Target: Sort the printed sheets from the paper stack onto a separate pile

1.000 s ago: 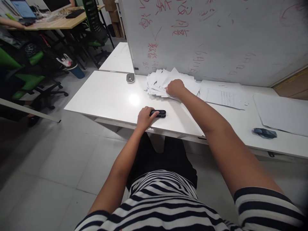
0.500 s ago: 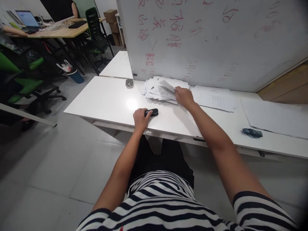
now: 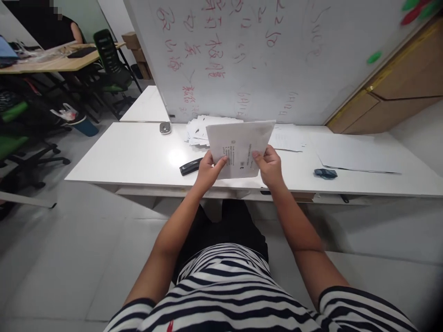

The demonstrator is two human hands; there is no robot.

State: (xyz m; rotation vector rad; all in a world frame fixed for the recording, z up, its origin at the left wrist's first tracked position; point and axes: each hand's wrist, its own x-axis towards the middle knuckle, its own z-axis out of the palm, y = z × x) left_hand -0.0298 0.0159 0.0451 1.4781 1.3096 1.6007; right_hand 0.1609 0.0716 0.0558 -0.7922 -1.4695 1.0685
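Observation:
Raised over the white desk is a printed paper sheet, perhaps more than one, tilted up in front of me. My left hand pinches its left lower side with the thumb on top. Its right side is gripped by my right hand, thumb also on the front. Just left of my left hand a black stapler lies on the desk, its right end close to the fingers. A loose stack of papers lies behind the held sheet, partly covered by it.
The white desk runs along a whiteboard with red writing. A grey mouse sits at left. Right of me are more papers, a dark blue crumpled item and large white sheets. Brown cartons stand behind.
My left hand has let go of the stapler and now holds the paper. My right hand has brought the paper from the stack toward me. The view has shifted right.

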